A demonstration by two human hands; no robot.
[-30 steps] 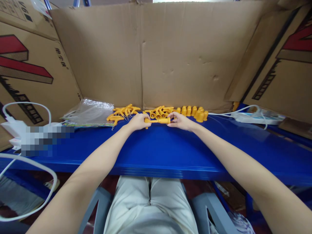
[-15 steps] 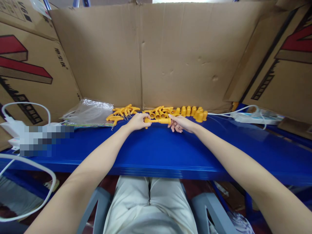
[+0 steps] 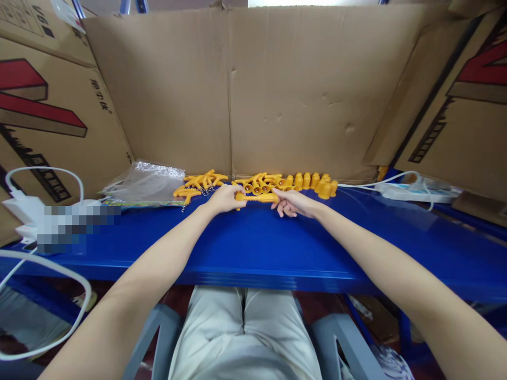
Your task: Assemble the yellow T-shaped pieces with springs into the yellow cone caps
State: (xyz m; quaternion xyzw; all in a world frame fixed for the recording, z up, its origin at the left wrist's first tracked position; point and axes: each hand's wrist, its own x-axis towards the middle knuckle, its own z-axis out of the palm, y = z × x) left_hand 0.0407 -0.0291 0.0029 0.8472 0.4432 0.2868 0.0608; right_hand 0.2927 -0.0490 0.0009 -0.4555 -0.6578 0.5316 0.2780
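Between my two hands a yellow corkscrew point(image 3: 262, 198) lies level, just above the blue tabletop point(image 3: 253, 237). My left hand point(image 3: 224, 198) is closed on its handle end. The thumb and fingertips of my right hand point(image 3: 292, 202) pinch the wide bell-shaped end of its body, with the lower fingers loosely curled. Just behind are several yellow corkscrews point(image 3: 256, 189) lying with their bell mouths toward me. Yellow handles with metal spirals point(image 3: 204, 180) lie heaped near my left hand. Behind my right hand stand several yellow bell-shaped bodies point(image 3: 307, 181).
A tall cardboard sheet point(image 3: 297, 89) closes off the back, with printed boxes point(image 3: 35, 105) at the sides. Clear plastic bags point(image 3: 148, 182) lie at the left. White chargers and a cable point(image 3: 79, 274) sit at far left, a white power strip point(image 3: 415, 192) at right.
The corkscrew has turned slightly between my hands, its bell end looking narrower now. Both hands stay almost in the same place.
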